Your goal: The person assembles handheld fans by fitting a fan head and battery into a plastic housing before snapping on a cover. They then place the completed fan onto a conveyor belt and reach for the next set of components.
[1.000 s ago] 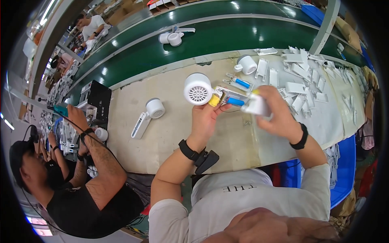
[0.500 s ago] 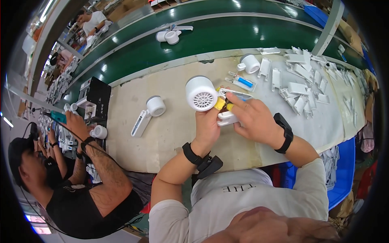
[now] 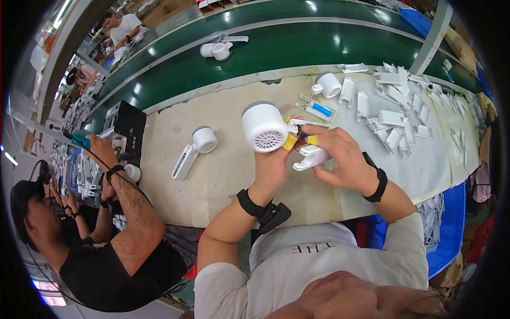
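One white cover (image 3: 311,159) shifted rightward | left grip (image 3: 271,167) pinching one fan (image 3: 262,122) | right grip (image 3: 344,155) pinching cover (slantwise)

The white T-shirt (image 3: 329,266) has short, loose sleeves (image 3: 220,282) and dark lettering (image 3: 313,248) across the chest; a black strap (image 3: 378,186) circles each wrist, the left one bearing a chunky, angular black block (image 3: 274,217); yellow covers (image 3: 312,140) wrap fingers of the left hand (image 3: 272,167) and the right hand (image 3: 344,159)
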`<state>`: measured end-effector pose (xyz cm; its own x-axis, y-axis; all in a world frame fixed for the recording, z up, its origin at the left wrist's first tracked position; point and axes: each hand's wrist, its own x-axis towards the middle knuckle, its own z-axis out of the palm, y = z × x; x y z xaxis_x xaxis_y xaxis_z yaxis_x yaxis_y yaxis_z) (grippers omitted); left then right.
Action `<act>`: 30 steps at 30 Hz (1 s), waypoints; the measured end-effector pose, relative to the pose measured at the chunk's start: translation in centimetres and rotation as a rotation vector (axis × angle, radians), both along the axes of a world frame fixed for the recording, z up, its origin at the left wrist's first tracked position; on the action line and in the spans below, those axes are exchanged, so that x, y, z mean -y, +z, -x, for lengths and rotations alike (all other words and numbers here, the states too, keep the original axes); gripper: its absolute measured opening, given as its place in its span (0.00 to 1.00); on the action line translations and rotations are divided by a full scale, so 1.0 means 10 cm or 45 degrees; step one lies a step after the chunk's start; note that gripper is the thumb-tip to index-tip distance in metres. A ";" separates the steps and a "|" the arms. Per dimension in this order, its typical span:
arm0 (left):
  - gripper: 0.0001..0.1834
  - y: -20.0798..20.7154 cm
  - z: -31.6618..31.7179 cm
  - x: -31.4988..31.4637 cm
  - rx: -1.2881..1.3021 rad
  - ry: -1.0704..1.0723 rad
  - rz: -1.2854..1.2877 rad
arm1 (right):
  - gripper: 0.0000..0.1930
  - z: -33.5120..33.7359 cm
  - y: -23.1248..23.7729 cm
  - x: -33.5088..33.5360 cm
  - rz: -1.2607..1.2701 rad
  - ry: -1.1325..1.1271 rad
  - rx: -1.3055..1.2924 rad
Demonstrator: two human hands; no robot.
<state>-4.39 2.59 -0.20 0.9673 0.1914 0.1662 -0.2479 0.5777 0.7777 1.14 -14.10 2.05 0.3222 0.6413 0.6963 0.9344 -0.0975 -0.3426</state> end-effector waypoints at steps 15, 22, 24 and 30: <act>0.16 -0.05 -0.11 -0.03 0.014 0.007 0.040 | 0.29 -0.03 0.16 0.12 0.097 -0.133 -0.319; 0.17 -0.03 -0.11 -0.07 -0.049 0.033 0.159 | 0.30 0.10 0.24 0.01 0.293 -0.385 -0.014; 0.17 -0.05 -0.09 -0.06 -0.079 0.065 0.139 | 0.31 0.14 0.30 -0.05 0.306 -0.397 0.007; 0.18 -0.05 -0.04 0.02 -0.088 0.143 0.127 | 0.31 0.10 0.29 -0.18 0.285 -0.370 -0.007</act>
<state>-4.03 2.37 -0.71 0.9475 0.3108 0.0752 -0.2632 0.6245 0.7354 0.14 -12.29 4.99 0.5170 0.6584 0.5470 0.8547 -0.4319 -0.2879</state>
